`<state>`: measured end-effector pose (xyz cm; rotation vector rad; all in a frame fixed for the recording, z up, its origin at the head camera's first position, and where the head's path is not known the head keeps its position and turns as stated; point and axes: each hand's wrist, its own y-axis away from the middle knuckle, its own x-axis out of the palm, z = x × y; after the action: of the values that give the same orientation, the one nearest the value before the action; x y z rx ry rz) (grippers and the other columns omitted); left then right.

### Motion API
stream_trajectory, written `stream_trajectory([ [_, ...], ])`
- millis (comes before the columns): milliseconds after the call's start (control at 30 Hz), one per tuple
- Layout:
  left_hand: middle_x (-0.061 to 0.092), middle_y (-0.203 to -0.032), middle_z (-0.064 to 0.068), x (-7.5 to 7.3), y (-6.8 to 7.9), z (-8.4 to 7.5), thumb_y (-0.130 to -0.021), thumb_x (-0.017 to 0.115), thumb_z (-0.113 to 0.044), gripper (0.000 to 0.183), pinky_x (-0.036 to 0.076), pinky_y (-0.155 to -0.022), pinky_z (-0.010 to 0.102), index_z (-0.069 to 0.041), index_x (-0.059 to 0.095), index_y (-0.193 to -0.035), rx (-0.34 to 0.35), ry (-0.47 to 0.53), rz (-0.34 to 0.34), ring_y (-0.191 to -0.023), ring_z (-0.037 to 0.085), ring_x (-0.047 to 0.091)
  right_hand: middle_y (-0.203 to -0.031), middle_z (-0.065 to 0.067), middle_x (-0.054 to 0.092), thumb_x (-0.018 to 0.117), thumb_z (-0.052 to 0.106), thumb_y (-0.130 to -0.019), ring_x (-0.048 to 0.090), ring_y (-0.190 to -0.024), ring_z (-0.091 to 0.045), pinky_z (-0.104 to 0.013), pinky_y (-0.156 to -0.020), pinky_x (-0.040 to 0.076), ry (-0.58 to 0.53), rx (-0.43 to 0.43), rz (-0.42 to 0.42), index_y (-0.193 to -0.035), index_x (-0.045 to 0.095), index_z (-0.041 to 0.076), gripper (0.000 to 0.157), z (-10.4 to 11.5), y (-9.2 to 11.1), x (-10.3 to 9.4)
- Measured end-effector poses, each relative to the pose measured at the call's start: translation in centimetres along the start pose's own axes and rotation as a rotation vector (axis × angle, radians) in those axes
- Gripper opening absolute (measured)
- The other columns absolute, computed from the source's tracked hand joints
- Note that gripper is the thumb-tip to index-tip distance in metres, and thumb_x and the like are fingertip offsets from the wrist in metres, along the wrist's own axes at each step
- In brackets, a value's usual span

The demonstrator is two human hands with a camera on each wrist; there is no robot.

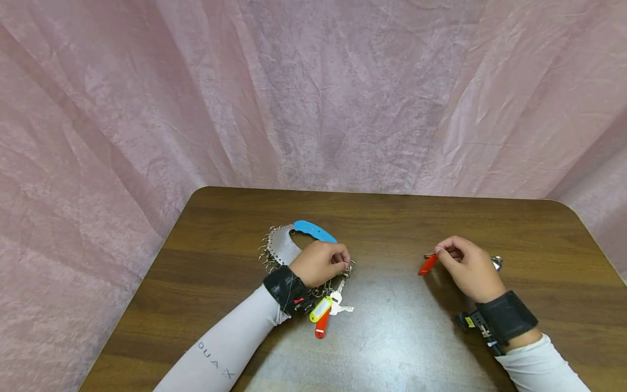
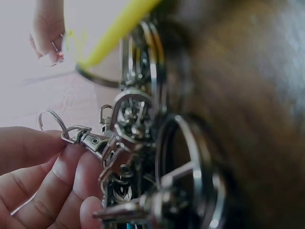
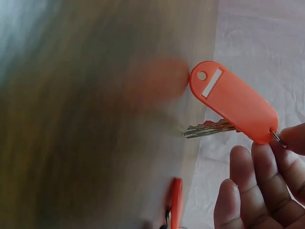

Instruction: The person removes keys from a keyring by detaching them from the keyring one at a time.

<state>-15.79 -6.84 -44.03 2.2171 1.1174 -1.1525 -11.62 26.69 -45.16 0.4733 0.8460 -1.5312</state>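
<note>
A crescent-shaped metal key holder point(image 1: 283, 246) with a blue handle point(image 1: 315, 230) and several clips along its edge lies on the table. My left hand point(image 1: 320, 263) is over it, thumb and fingers pinching a small swivel clasp point(image 2: 90, 141) that carries a split ring point(image 2: 55, 119). Keys point(image 1: 337, 298), a yellow key tag point(image 1: 320, 309) and a red tag point(image 1: 321, 325) lie below that hand. Farther right, my right hand point(image 1: 472, 269) pinches the ring point(image 3: 278, 138) of another red key tag point(image 3: 233, 102); a key point(image 3: 209, 129) hangs beside it.
A silver object point(image 1: 497, 262) is partly hidden behind my right hand. Another red item point(image 3: 176, 202) shows low in the right wrist view. The wooden table point(image 1: 382, 337) has its far edge against a pink curtain point(image 1: 343, 98).
</note>
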Motion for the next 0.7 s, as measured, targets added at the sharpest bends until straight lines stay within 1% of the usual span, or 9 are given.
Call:
stream_trajectory([
  [133,0.072,-0.082,-0.002,0.0,0.0,0.0,-0.094,0.067,-0.014,0.005,0.048,-0.071,0.023,-0.014,0.071,-0.095,-0.004,-0.009,0.001,-0.076,0.007,0.062,-0.088,-0.007,0.071,0.065,0.018,-0.098,0.054,-0.071,0.006,-0.014,-0.064,0.043,0.016,0.002,-0.022,-0.097,0.071,0.009,0.011,-0.5,-0.1,-0.2],
  [333,0.071,-0.081,-0.003,0.0,-0.1,0.0,-0.094,0.066,-0.014,0.005,0.048,-0.070,0.023,-0.014,0.071,-0.094,-0.002,-0.012,-0.004,-0.074,0.006,0.061,-0.090,-0.009,0.072,0.065,0.018,-0.098,0.053,-0.072,0.011,-0.009,-0.066,0.042,0.023,0.019,-0.033,-0.099,0.072,0.008,0.012,-1.3,-0.4,-0.8],
  [700,0.071,-0.081,-0.003,0.1,-0.1,0.1,-0.094,0.067,-0.015,0.004,0.048,-0.071,0.023,-0.016,0.071,-0.093,-0.006,-0.014,-0.007,-0.075,0.007,0.062,-0.087,-0.010,0.071,0.061,0.022,-0.100,0.053,-0.066,0.004,-0.019,-0.057,0.043,0.036,0.067,-0.009,-0.101,0.069,0.006,0.018,-2.5,-0.6,-1.9],
])
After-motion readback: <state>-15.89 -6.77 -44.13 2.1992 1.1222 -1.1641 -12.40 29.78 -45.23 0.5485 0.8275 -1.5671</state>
